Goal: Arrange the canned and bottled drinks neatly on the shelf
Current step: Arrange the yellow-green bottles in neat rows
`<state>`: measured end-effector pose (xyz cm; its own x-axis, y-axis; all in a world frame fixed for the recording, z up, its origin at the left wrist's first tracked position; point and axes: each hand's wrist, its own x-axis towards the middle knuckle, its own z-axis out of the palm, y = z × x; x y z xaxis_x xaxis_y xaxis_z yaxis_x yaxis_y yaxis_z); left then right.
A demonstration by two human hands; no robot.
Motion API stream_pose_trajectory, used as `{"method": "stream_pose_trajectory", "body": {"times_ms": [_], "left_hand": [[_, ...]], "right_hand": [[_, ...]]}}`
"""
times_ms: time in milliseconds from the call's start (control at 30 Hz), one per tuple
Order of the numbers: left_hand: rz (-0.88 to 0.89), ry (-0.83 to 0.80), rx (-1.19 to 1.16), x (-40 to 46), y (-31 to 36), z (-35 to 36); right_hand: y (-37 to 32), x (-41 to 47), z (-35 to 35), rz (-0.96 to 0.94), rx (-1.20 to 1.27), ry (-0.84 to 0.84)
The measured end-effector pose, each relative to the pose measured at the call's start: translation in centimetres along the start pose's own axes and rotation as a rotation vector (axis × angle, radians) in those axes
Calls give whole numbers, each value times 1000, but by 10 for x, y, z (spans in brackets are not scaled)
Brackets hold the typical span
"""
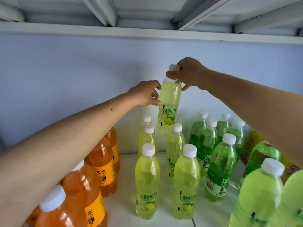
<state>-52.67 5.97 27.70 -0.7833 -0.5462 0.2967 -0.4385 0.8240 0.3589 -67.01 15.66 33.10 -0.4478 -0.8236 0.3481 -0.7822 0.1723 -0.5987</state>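
Note:
A pale yellow-green lime soda bottle (169, 102) with a white cap hangs in the air above the back of the shelf. My right hand (188, 74) grips its neck just under the cap. My left hand (147, 94) touches the bottle's left side with its fingertips. Below it stand two rows of the same lime soda bottles (147, 181) on the white shelf (127, 207). Darker green soda bottles (219, 167) stand in rows to the right. Orange soda bottles (101, 163) line up on the left, partly hidden by my left forearm.
A pale blue back wall (82, 71) closes the shelf behind. The underside of the upper shelf (147, 31) runs overhead. Yellow packaged drinks (252, 141) sit at the far right behind my right arm. A lime soda bottle (260, 194) stands close at the right front.

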Motion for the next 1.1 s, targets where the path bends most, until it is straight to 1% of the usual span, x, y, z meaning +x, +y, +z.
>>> {"method": "stream_pose_trajectory", "body": {"times_ms": [100,200,333,500,567,900,1033,1100], "left_hand": [[-22,2,47,-2,-9,0],[-29,-13,93,-7,-16,-1],[-45,-47,135,-11,-18,0],[-49,-52,153,-13,-19,4],[-49,-57,158,-14,-20,5],[-41,-51,165,-17,-19,3],[-31,-47,169,-19,-21,1],[-30,-43,170,-20,-21,0]], "right_hand": [[19,-4,19,71,-62,-10],[38,-12,46,117,-162,-75],[58,-14,75,181,-202,-146],[70,-14,88,244,-255,-233],[73,-15,91,247,-279,-257],[74,-10,84,256,-195,-275],[68,-20,63,184,-217,-215],[65,-31,55,150,-229,-231]]}}
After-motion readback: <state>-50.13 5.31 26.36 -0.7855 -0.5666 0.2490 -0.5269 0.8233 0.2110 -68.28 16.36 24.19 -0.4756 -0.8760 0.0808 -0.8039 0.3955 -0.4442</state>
